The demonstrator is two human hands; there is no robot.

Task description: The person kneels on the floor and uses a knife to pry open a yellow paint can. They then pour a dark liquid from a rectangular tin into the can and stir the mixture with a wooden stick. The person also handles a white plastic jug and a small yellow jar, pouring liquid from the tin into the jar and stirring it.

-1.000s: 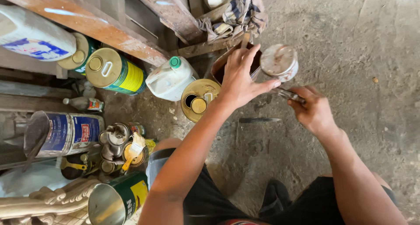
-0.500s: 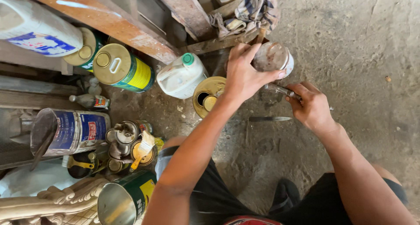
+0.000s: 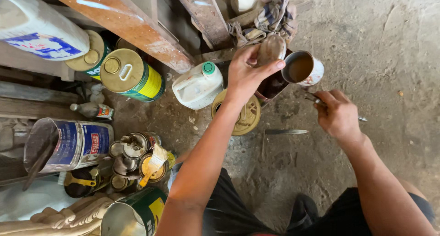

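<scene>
My left hand [image 3: 245,75] grips a dirty round lid [image 3: 271,48], held tilted just left of a small open can [image 3: 301,69] with brown liquid inside. The can stands on the concrete floor beside a dark reddish container [image 3: 273,87]. My right hand [image 3: 339,114] is closed around a thin metal tool [image 3: 316,99] whose tip points toward the can's base. A flat metal blade [image 3: 285,132] lies on the floor between my two forearms.
A white plastic jug [image 3: 198,85] and a round yellow tin [image 3: 243,116] sit left of the can. Gold-topped green cans [image 3: 130,75], a large tin on its side [image 3: 68,144], several small cans with a brush [image 3: 153,161], wooden planks [image 3: 123,20] and a rag [image 3: 275,16] crowd the left and top.
The lid that covered the small can is now off and in my left hand, showing the brown liquid. My right hand has drawn back slightly with the tool.
</scene>
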